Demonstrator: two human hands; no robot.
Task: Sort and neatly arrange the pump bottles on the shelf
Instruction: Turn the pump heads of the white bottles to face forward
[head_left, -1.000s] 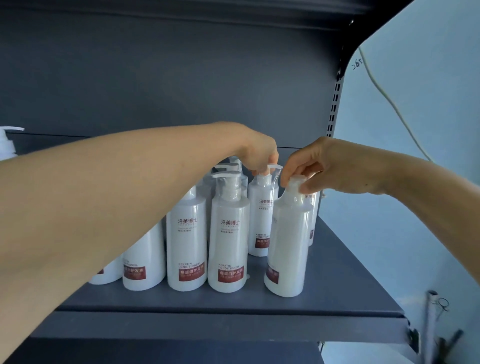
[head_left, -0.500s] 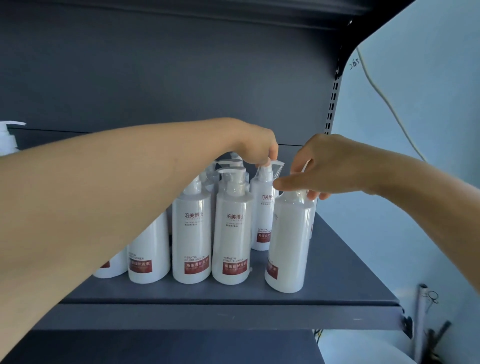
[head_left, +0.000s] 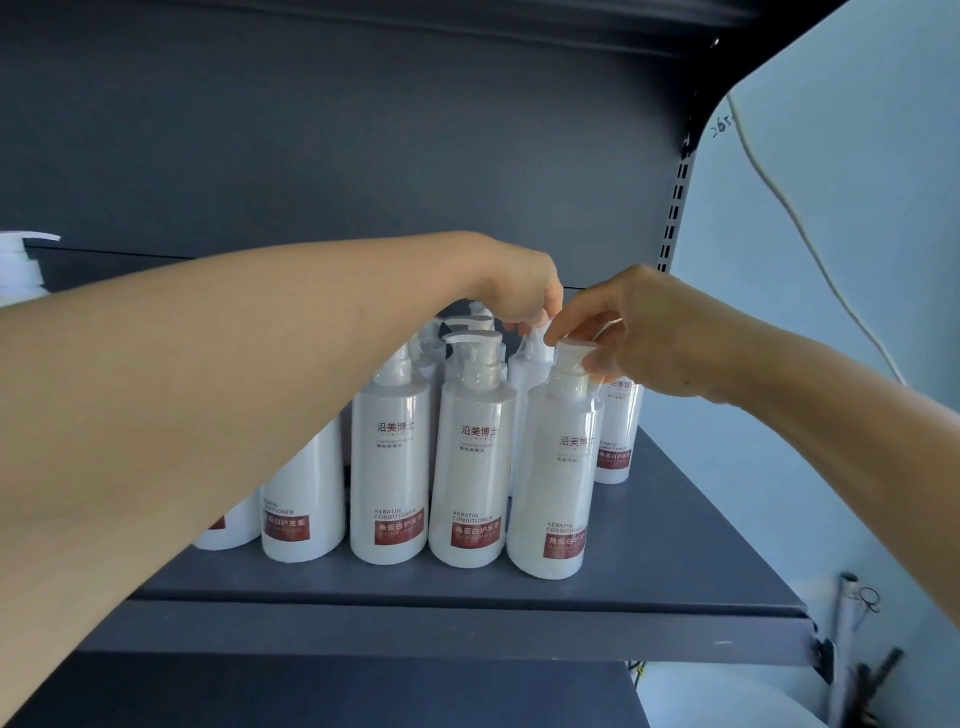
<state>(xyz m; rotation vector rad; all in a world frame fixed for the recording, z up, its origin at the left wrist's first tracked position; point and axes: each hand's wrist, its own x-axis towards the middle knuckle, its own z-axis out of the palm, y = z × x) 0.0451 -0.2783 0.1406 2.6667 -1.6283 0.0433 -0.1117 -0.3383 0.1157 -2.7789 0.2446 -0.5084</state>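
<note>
Head view: the right hand (head_left: 644, 338) pinches the pump top of the front bottle (head_left: 558, 467), fingers curled round the white nozzle; this bottle leans, its base on the shelf (head_left: 675, 561) at the right end of the front row, just below and in front of that grip. The left hand (head_left: 524, 296) reaches across behind it, fingers curled down onto the pump of a rear bottle (head_left: 527, 364); whether that grip is fully closed on the pump cannot be told, the fingertips being partly hidden by the right hand.

Risks, as judged: the leaning bottle is held by its pump alone, so a slip could drop it against the neighbouring bottle (head_left: 470, 457) to the left of the grip and topple the tightly packed row; the base sits near the shelf's front edge, so an outward pull could tip it off; the crossed arms crowd one another, and the left forearm passes close over the left bottles.
</note>
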